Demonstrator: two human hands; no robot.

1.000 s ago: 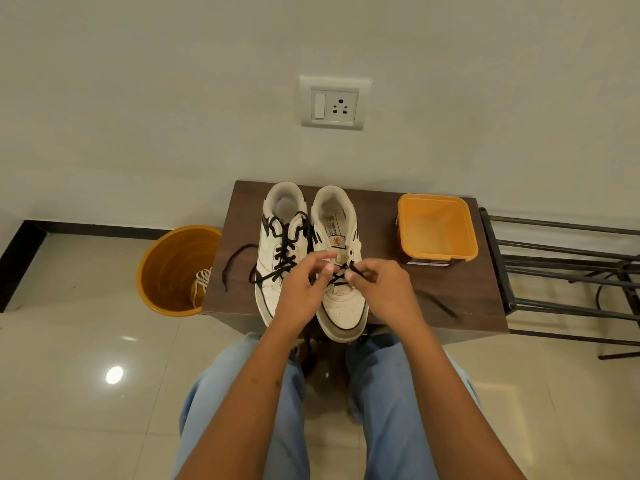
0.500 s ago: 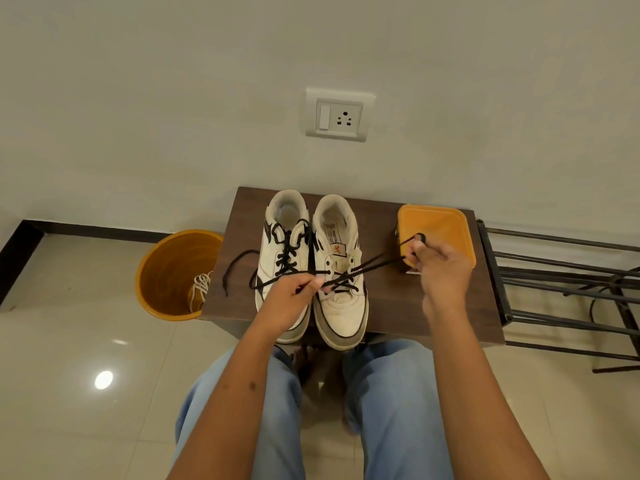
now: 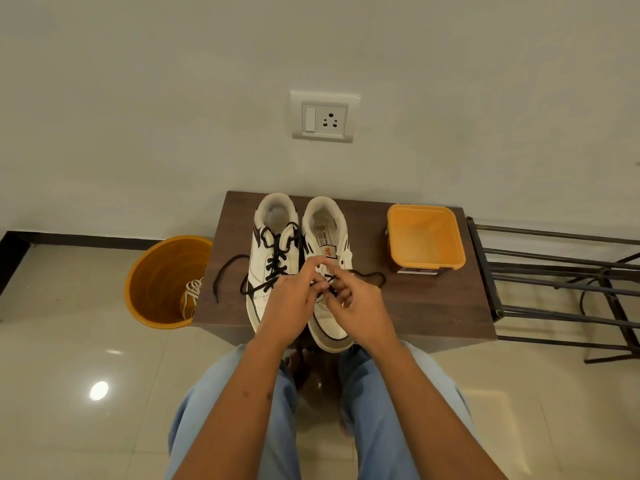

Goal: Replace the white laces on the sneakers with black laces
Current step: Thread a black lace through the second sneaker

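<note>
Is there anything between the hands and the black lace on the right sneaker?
Nothing visible: the left hand and right hand are already at the black lace over the right sneaker.

Sneakers sitting on the table: two, left sneaker (image 3: 273, 258) and right sneaker (image 3: 327, 237)
Hands working: two, left hand (image 3: 291, 303), right hand (image 3: 356, 311)
Orange containers standing: two, bucket (image 3: 156, 271), tub (image 3: 425, 237)

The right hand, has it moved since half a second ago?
Yes. The right hand has come back left, away from the orange container, to the right sneaker beside the left hand.
</note>
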